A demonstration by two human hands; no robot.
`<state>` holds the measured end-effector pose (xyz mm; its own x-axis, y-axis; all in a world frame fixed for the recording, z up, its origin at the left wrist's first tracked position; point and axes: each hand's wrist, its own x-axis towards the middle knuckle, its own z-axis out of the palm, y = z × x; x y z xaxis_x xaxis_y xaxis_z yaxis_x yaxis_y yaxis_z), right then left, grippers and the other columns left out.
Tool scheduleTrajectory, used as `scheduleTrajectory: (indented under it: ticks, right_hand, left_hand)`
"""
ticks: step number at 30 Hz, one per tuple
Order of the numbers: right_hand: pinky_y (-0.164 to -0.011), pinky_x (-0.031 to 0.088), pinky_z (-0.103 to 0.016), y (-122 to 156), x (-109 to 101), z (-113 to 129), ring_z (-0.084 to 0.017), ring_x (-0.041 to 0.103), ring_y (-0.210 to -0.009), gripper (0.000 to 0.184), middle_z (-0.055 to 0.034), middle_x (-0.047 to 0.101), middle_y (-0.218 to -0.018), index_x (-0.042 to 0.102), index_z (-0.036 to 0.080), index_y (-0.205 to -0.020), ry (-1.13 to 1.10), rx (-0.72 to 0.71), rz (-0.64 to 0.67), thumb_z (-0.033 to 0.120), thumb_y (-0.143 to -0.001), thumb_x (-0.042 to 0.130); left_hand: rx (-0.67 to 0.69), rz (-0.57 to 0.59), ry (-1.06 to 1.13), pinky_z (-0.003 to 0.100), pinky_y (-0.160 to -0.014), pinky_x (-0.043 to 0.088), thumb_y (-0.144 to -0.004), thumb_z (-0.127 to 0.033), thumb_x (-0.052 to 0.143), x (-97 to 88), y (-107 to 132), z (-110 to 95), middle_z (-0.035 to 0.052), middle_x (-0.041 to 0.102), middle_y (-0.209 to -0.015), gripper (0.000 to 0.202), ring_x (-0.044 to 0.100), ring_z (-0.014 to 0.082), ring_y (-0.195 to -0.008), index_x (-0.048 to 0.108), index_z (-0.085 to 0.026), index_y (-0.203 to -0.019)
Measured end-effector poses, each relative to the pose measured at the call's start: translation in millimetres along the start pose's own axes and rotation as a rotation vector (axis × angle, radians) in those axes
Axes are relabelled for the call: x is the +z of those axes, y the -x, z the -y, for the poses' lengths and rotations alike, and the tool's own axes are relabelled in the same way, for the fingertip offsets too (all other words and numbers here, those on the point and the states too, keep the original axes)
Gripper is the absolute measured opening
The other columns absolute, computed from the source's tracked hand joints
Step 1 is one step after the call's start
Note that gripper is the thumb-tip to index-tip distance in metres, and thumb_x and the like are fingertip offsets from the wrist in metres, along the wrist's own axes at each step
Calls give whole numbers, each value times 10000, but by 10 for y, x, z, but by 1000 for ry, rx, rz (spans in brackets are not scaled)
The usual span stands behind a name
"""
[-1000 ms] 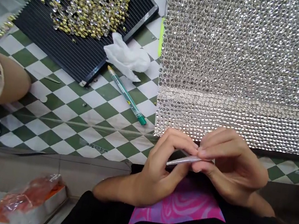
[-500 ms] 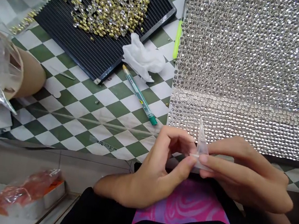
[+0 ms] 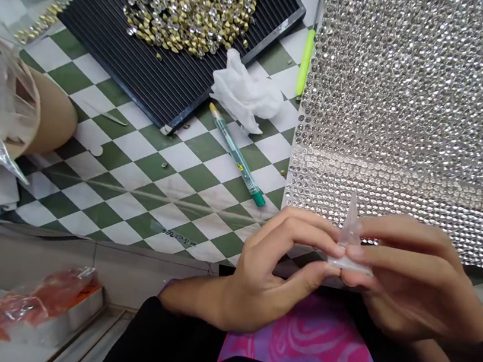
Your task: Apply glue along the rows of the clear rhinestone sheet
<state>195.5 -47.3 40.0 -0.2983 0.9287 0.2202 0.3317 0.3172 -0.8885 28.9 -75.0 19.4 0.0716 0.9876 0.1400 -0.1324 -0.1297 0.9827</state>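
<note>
Two hands meet right of centre in the lower half of the frame, at the table's front edge. The left hand (image 3: 267, 268) has its grip pinched on one pale translucent piece (image 3: 351, 223); the right hand (image 3: 422, 284) pinches the same piece from the other side. Its flat white base sits between the fingertips and its pointed tip rises in front of the lower edge of one sheet of glittering stones (image 3: 415, 97); whether tip and sheet touch, I cannot tell.

The sheet fills the upper right, showing its left and lower edges and running out of frame at top and right. Along its left edge lies one tool with a yellow-green handle (image 3: 305, 63).

At upper left, one black ridged tray (image 3: 134, 79) bears one heap of gold and clear stones (image 3: 194, 6), too many to count, with bare ridges toward its lower corner. One crumpled white tissue (image 3: 245, 91) lies at its right edge; one green pen (image 3: 237, 154) slants just below.

One tan tub (image 3: 57, 113) stands at the left. The widest open room on the checked table (image 3: 199, 223) runs between tub and pen, down to the front edge, with one small stone (image 3: 164, 165) in it. Only a narrow strip separates pen and sheet.
</note>
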Motion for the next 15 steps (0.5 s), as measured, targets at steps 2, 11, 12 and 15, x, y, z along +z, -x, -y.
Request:
scheduleTrajectory:
  ticks: [2, 11, 12, 15]
  right_hand:
    - [-719, 618, -292, -25, 92, 3, -160, 696, -858, 366, -32, 703, -945, 667, 277, -1126, -128, -28, -77, 207, -781, 764]
    - [-730, 637, -323, -183, 159, 151, -172, 706, -885, 191, -18, 730, -956, 698, 259, -1006, -46, 110, -158, 157, -848, 664]
    - [-704, 641, -327, -213, 134, 158, -174, 709, -845, 203, -11, 732, -943, 705, 270, -990, 5, 142, -176, 140, -839, 668]
    - [-644, 635, -322, -293, 88, 129, -168, 699, -768, 286, -2, 724, -929, 719, 299, -1008, 133, 188, -176, 100, -803, 697]
  left_hand:
    - [12, -47, 4, 253, -839, 585, -897, -271, 661, 28, -7, -6, 40, 684, -985, 135, 669, 115, -935, 626, -176, -985]
    - [-71, -171, 40, 245, -814, 620, -959, -278, 552, 43, -7, -51, 32, 688, -1001, 138, 681, 112, -942, 590, -199, -1065]
    - [-62, -198, 36, 243, -805, 619, -973, -254, 511, 6, -1, -48, 42, 680, -1020, 157, 680, 112, -946, 577, -199, -1104]
    - [-18, -337, -31, 261, -770, 614, -975, -228, 464, -134, -5, -47, 34, 661, -987, 183, 673, 118, -905, 572, -215, -1122]
